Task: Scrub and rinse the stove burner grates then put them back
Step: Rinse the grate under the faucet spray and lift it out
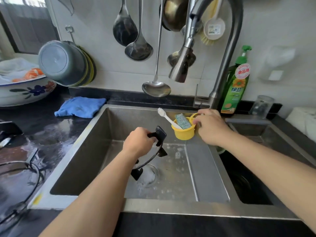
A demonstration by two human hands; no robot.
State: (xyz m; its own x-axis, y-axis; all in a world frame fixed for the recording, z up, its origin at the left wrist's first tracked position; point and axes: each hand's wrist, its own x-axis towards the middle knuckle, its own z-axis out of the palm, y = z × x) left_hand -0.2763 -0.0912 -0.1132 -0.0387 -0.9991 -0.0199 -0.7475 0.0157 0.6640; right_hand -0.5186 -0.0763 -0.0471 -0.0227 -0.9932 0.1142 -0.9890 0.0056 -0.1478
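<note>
A black burner grate (159,134) stands on edge in the steel sink (95,144), its lower foot near the foamy drain (148,175). My left hand (138,142) grips its upper part. My right hand (211,128) is at the yellow caddy (183,134) hanging on the sink divider, with its fingers curled at the caddy's right rim and handle. The caddy holds a white toothbrush (166,117) and a blue-green scrub sponge (181,120). A second grate ring (36,178) lies on the wet stove top at the left.
The faucet spout (181,69) hangs above the sink. Ladles (156,88) and spoons hang on the wall behind. A blue cloth (80,106) lies at the sink's back left, a green soap bottle (236,86) at the back right. A second basin (246,177) is on the right.
</note>
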